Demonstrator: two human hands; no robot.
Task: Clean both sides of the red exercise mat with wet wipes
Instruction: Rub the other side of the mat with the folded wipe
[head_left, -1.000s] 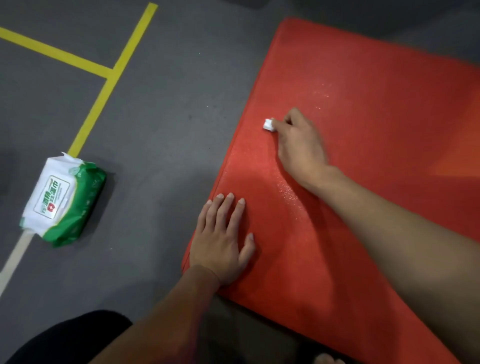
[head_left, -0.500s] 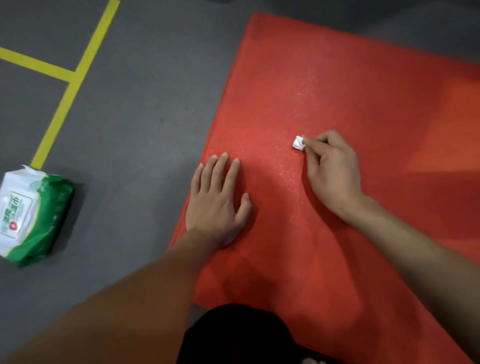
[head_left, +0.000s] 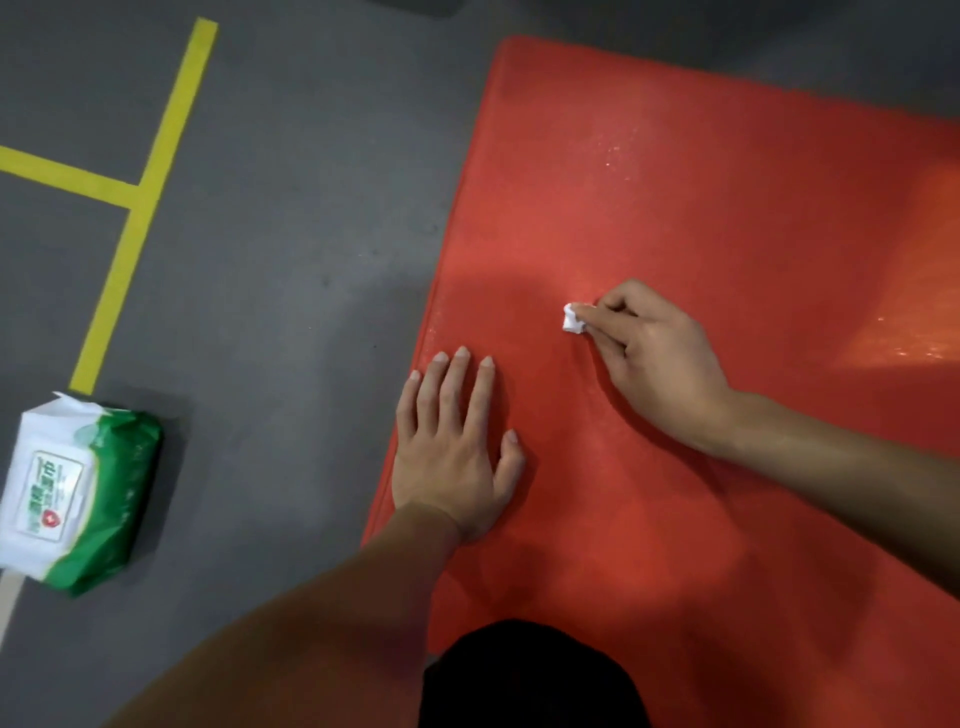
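Lying flat on the grey floor (head_left: 291, 218), the red exercise mat (head_left: 727, 234) is seen filling the right part of the view. A small crumpled wet wipe (head_left: 573, 318) is pinched by the fingertips of the right hand (head_left: 660, 364) and is pressed on the mat near its left edge. The left hand (head_left: 452, 452) is laid flat on the mat with straight fingers, just beside the edge. A green and white wipes pack (head_left: 72, 493) is placed on the floor, well apart from the mat, next to yellow tape lines (head_left: 140, 208).
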